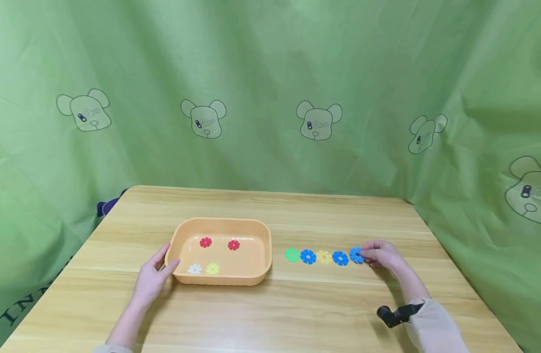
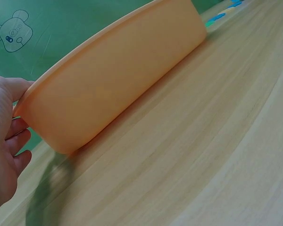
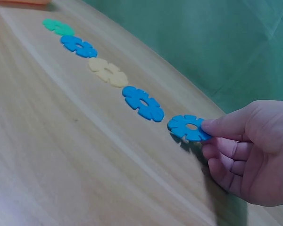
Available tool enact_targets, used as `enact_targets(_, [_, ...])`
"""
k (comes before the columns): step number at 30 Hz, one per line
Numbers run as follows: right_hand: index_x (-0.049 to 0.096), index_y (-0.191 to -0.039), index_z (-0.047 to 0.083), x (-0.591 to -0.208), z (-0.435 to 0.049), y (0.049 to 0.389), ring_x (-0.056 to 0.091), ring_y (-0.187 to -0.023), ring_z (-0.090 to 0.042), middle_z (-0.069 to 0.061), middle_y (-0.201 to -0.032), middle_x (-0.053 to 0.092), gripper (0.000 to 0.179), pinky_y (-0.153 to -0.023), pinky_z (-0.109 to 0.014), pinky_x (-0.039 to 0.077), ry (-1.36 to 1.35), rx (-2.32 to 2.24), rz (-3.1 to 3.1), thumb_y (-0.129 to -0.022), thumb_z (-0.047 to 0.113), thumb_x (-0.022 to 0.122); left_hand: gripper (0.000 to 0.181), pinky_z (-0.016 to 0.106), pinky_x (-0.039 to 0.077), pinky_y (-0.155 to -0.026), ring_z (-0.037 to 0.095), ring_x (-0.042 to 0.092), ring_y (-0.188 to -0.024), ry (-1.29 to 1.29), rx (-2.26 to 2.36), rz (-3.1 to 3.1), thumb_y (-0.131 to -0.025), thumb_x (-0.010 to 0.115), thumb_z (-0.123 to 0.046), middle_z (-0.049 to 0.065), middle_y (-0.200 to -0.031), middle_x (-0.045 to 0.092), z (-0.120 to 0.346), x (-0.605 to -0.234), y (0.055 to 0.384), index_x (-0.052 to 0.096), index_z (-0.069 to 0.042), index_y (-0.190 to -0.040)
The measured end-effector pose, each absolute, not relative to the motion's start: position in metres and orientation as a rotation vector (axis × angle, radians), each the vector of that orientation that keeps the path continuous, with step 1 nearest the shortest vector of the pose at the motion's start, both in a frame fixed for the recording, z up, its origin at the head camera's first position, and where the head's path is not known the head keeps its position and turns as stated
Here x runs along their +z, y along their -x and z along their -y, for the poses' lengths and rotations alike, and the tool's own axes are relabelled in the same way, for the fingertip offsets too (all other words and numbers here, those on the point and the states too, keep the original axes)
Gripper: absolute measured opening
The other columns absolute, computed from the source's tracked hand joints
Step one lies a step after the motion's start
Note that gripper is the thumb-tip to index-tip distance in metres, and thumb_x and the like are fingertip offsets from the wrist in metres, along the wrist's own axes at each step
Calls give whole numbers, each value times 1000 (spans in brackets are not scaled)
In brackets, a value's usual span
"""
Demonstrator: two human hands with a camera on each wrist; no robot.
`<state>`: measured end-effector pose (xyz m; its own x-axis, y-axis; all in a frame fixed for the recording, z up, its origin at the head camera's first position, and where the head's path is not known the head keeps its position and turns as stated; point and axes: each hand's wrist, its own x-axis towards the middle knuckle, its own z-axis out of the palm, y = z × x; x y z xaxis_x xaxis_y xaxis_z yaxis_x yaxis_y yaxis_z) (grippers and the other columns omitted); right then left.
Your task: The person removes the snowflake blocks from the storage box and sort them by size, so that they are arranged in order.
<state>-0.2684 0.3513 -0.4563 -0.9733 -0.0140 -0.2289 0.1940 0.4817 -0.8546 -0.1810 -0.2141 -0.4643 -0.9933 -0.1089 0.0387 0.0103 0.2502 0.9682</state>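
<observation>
Right fingers: I see the right hand (image 1: 382, 252) pinching the end blue disc (image 3: 179, 126) between thumb and fingers, just above its shadow.
Left fingers: the left hand (image 1: 152, 277) grips the orange tray (image 1: 222, 280) by its rim at 8 o'clock, thumb and fingers around the edge.
Row: from the pinched disc toward 9 o'clock I count the neighbouring blue disc (image 1: 336, 258), cream disc (image 1: 320, 257), farther blue disc (image 1: 304, 256) and green disc (image 1: 288, 254).
Tray: beyond the row at 9 o'clock; inside, two red discs (image 1: 203, 242) at 11 and 1, white disc (image 1: 194, 268) at 8, yellow disc (image 1: 210, 268) near 6.
Backdrop: green curtain (image 1: 261, 63) at 12, behind the wooden table (image 1: 253, 318).
</observation>
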Motion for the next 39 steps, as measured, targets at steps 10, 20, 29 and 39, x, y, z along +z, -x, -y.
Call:
enact_targets(10, [61,-94,-8,-463,-348,265,53,-71,-16,-5,-80,59,18,-61,-27,49,-103,-1318,-2707,-85,8,63,64,42,24,-108,39,24,-133,-84,-1825,2412,-91,60,-15,23,-148,23,214,-465,180,26,6,-142])
enact_targets(20, [60,-93,-9,-462,-346,262,53,-71,-16,-10,-85,61,20,-59,-26,48,-80,-1261,-2786,-83,7,64,65,36,25,-107,37,23,-135,-104,-1874,2388,-92,59,-15,19,-149,21,212,-463,178,24,4,-143])
enact_targets(29, [61,-93,-8,-462,-345,260,52,-71,-15,-9,-85,61,19,-60,-25,48,-94,-1257,-2794,-83,8,65,66,35,24,-107,35,22,-135,-102,-1885,2385,-92,59,-15,20,-149,21,212,-463,178,23,4,-144])
enact_targets(39, [60,-95,-9,-465,-346,257,53,-71,-15,-9,-86,61,21,-60,-24,48,-75,-1277,-2800,-84,8,65,65,34,26,-105,36,25,-134,-103,-1865,2383,-90,60,-13,20,-148,23,212,-464,179,26,4,-143])
